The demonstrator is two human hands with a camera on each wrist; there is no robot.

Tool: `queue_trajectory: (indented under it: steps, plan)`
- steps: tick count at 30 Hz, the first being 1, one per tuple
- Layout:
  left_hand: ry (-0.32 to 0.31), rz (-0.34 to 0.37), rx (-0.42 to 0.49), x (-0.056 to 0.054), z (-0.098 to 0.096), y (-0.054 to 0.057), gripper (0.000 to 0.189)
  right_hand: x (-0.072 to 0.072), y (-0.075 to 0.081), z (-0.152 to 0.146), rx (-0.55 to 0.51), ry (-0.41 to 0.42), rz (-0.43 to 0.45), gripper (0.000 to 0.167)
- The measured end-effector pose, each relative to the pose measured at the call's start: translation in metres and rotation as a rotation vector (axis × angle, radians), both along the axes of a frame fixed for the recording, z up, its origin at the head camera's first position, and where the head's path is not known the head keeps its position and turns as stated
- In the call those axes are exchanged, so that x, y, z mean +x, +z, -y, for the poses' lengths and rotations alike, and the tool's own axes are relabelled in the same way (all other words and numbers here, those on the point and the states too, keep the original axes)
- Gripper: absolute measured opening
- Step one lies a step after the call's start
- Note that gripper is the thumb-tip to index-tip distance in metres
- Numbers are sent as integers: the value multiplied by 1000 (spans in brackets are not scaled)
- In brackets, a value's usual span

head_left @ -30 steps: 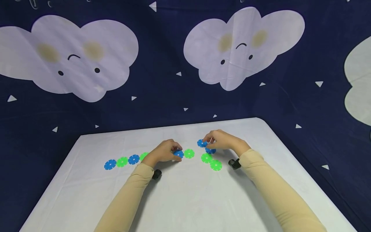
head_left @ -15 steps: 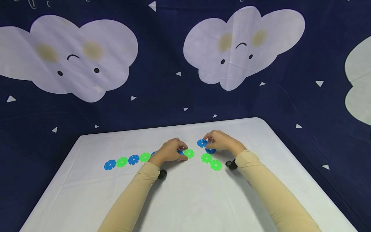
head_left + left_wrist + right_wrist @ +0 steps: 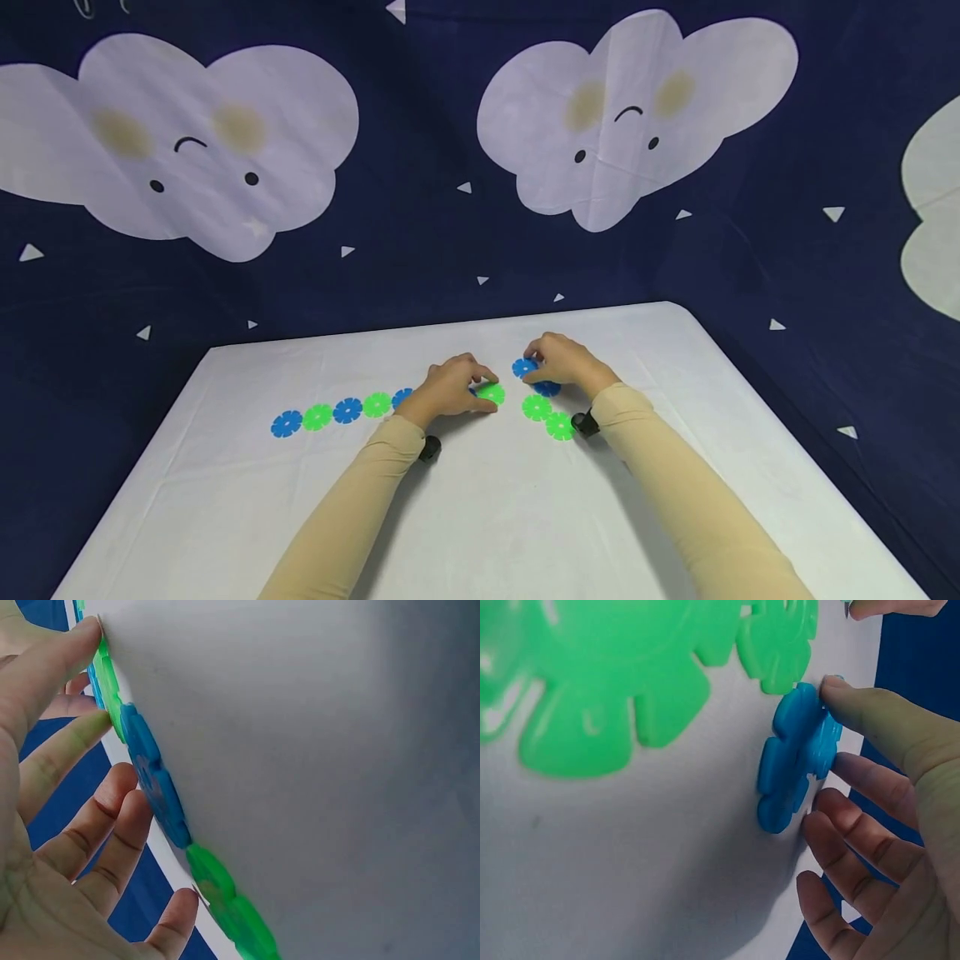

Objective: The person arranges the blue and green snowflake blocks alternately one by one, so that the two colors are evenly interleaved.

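Observation:
Notched plastic discs lie on the white table. A row of alternating blue and green discs runs rightward to an end green disc (image 3: 492, 395). My left hand (image 3: 448, 388) covers part of this row and holds that end disc at its edges, between thumb (image 3: 88, 634) and index finger. To the right, my right hand (image 3: 564, 363) pinches the far blue disc (image 3: 522, 367) between thumb (image 3: 844, 697) and index finger. Another blue disc (image 3: 548, 389) lies partly under this hand. Two green discs (image 3: 536, 407) sit just nearer, edges close together.
The row's left end is a blue disc (image 3: 287, 423). Both forearms, in beige sleeves, reach across the white table (image 3: 480, 517), each with a black wrist camera (image 3: 585, 423). Behind the table's far edge hangs a dark blue cloth with white clouds (image 3: 637, 117).
My left hand has slid right along the row, from the blue disc to the end green one. My right hand has moved slightly left, its thumb now over the far blue disc.

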State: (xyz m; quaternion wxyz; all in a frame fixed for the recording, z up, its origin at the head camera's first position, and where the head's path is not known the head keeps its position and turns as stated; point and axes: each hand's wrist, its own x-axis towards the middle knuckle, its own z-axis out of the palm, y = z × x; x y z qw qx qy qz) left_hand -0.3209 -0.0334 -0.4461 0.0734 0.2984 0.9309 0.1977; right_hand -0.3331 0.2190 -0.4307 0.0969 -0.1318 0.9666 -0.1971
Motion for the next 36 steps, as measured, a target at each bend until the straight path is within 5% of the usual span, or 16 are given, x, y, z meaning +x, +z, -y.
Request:
queue_trajectory:
  steps: [18,36]
  plan:
    - [9,33,21,1,0,4,40,-2,0,0,-110,12,58,48]
    - [20,44,7,-1,-1,2,42,2,3,-7,-77,44,47,44]
